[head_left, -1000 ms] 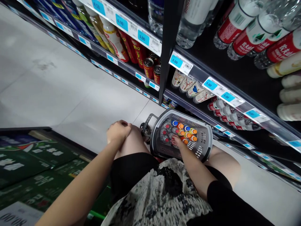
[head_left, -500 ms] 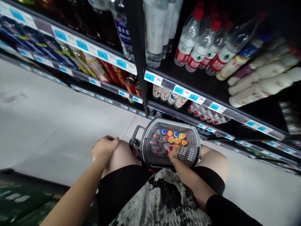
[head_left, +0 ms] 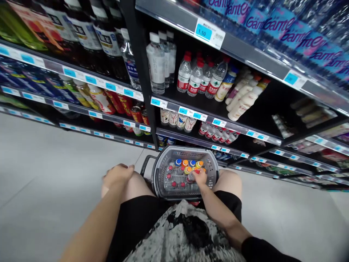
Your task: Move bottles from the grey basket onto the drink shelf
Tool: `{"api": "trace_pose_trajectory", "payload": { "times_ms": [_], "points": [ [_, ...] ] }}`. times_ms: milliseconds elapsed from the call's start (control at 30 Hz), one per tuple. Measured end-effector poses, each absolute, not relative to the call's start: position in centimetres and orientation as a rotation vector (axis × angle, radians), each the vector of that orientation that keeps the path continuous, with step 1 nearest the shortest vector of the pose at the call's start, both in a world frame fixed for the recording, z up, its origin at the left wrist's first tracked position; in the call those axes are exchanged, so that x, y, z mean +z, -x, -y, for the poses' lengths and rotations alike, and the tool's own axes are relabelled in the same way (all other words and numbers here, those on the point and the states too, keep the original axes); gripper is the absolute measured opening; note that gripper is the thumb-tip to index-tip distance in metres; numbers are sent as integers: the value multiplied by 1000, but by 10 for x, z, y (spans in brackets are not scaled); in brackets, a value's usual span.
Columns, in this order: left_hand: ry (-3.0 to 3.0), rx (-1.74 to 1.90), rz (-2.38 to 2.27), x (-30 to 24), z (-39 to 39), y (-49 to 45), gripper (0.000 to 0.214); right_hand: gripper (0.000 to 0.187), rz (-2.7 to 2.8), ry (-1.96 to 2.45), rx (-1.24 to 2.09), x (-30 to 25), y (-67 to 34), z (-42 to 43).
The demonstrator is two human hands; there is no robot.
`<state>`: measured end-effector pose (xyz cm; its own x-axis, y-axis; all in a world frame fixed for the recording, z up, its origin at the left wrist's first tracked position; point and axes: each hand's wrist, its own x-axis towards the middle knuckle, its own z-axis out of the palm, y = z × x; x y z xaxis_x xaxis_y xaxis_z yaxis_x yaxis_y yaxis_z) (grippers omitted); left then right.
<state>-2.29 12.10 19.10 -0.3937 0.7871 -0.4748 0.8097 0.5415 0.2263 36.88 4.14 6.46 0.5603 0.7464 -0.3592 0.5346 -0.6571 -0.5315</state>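
Between my knees stands a grey plastic basket (head_left: 159,178) with bottles in it. My right hand (head_left: 201,177) is inside, its fingers closed on the top of a clear bottle (head_left: 191,177) with a red cap. Several red-capped bottles (head_left: 173,184) stand in the left and near parts of the basket. Toward its far side are bottles with blue, orange and yellow caps (head_left: 185,163), partly hidden by my right hand. My left hand (head_left: 118,176) lies over my left knee, holding nothing, its fingers loosely bent.
Drink shelves (head_left: 185,125) run across in front, just beyond the basket. Red-labelled water bottles (head_left: 195,82) and white bottles (head_left: 241,103) stand on the middle shelf. Blue-labelled bottle packs (head_left: 272,25) are on the upper right. The basket's handle (head_left: 145,165) sticks out left, above the pale floor (head_left: 49,153).
The view has tilted up and shows more of the upper shelves. My right hand has lifted the red-capped bottle slightly within the basket. My left hand stays on my knee.
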Motion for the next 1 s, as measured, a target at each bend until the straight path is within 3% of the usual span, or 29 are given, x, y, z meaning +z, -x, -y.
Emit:
{"api": "trace_pose_trajectory", "payload": {
  "times_ms": [333, 633, 833, 1000],
  "points": [
    [-1192, 29, -2283, 203, -95, 42, 53, 25, 847, 1958, 676, 133, -381, -32],
    [-1177, 75, -2325, 196, -84, 69, 53, 36, 478, 1270, 554, 306, -423, -36],
    [-1155, 87, -2318, 209, -78, 70, 53, 29, 391, 927, 383, 414, -442, -56],
    [-1144, 79, -2333, 216, -80, 67, 52, 24, 434, 904, 308, 467, -445, -103]
  ]
}}
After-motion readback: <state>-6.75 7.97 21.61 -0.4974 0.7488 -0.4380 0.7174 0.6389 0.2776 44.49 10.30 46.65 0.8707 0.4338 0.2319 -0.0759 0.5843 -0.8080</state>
